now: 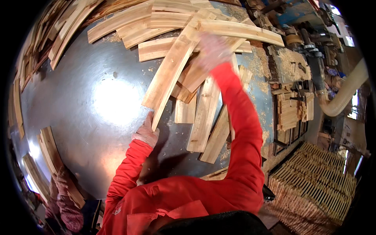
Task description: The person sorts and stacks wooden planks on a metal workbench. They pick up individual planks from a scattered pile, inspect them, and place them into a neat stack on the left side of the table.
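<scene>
On the metal table (78,98), a long board (174,68) grasped at its near end

The long board slants across other wood, its near end gripped by the person's left hand (146,135). Just right of its far half is the right hand (214,51), blurred; whether it grips or is loose, I cannot tell. From beside the long board's far end, a pale board (243,32) stretches rightward. Right of its near half, loose boards (203,113) fan toward the person. Well left of its near end, a co-worker's hands (61,182) touch stacked boards (51,147)
</scene>
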A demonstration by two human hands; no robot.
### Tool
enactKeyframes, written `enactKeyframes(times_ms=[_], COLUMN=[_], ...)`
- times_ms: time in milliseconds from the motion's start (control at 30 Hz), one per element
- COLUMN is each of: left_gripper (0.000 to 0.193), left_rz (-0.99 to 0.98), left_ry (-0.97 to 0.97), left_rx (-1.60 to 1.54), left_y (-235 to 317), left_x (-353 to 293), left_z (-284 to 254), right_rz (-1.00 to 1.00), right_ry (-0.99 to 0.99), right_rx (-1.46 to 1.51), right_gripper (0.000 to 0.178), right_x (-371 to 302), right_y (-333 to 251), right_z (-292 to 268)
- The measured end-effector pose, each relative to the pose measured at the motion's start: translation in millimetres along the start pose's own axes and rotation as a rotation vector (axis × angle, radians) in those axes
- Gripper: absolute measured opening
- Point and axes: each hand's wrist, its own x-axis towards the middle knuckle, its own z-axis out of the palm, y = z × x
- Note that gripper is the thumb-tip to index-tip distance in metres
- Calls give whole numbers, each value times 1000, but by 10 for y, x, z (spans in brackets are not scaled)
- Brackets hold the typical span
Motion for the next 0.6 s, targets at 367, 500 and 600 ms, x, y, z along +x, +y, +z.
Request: enactKeyframes(times_ms=[367, 500, 600], left_gripper=[36, 48, 48], left_rz=[133, 160, 172], left_ry=[221, 426, 405], left_rx=[-475, -243, -96], left_y=[-402, 138, 380], left_x=[-100, 279, 444], left_z=[-470, -774, -693], right_rz=[59, -501, -784], right_ry=[-455, -558, -429], right_rx=[-239, -277, -48], right_gripper=[60, 36, 27], right_x=[882, 136, -591], right_y=[871, -79, -747], right_z=[97, -4, -377])
